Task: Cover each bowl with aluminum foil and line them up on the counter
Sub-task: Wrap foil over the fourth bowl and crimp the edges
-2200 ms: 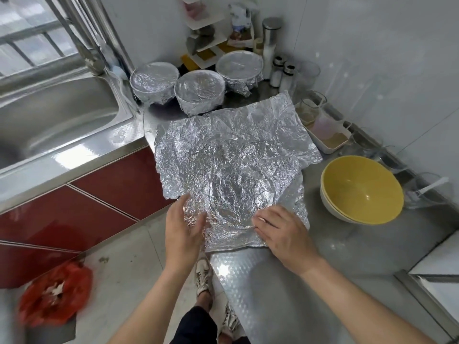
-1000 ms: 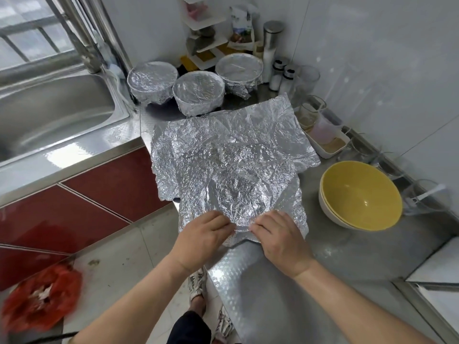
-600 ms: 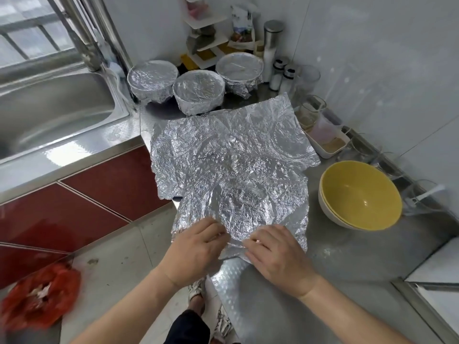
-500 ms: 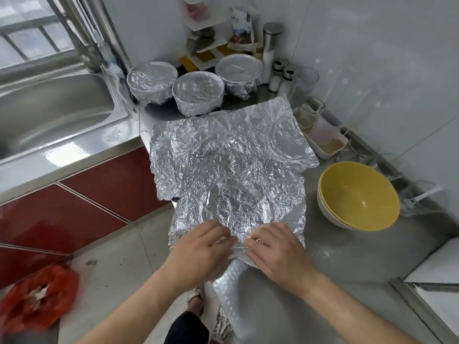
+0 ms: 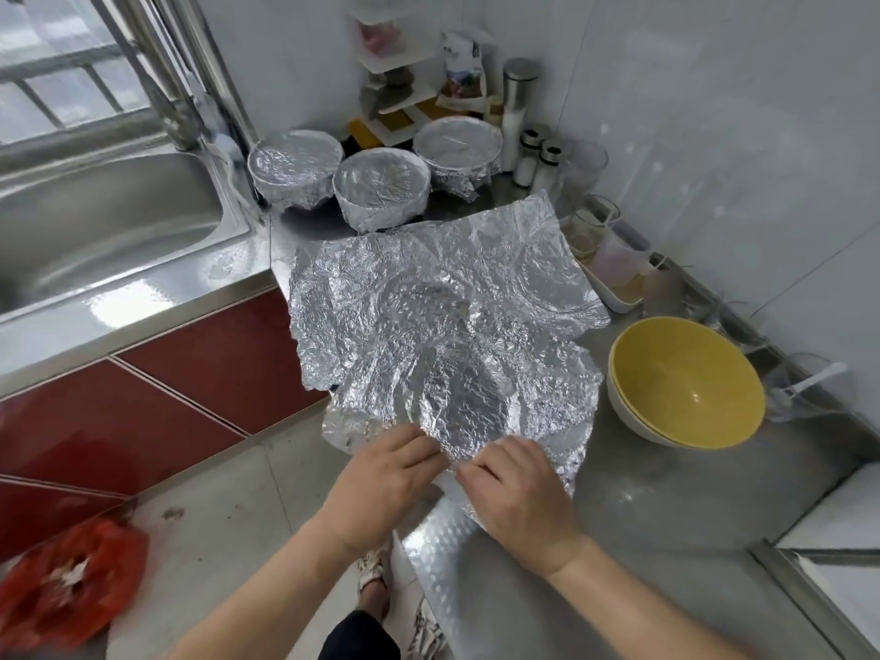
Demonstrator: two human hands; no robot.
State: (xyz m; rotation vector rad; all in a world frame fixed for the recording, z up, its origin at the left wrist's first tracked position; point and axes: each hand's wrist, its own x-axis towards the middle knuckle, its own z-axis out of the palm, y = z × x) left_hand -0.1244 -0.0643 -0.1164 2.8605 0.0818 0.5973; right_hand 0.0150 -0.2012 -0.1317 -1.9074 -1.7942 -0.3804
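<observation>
A large crumpled sheet of aluminum foil (image 5: 443,321) lies spread on the steel counter (image 5: 666,507). My left hand (image 5: 381,478) and my right hand (image 5: 519,488) pinch its near edge side by side, and the near part bulges up. Three foil-covered bowls stand in a row at the back: one on the left (image 5: 295,171), one in the middle (image 5: 381,188), one on the right (image 5: 457,152). A stack of uncovered yellow bowls (image 5: 685,378) sits to the right of the sheet.
A steel sink (image 5: 95,221) lies at the left. Shakers, glasses and a white tray (image 5: 614,292) crowd the back right wall. Red cabinet fronts (image 5: 190,383) and the floor lie below, with a red bag (image 5: 66,583) at the lower left.
Both hands moved together from flat on the foil to pinching its near edge. The near part of the sheet has lifted and shifted toward me.
</observation>
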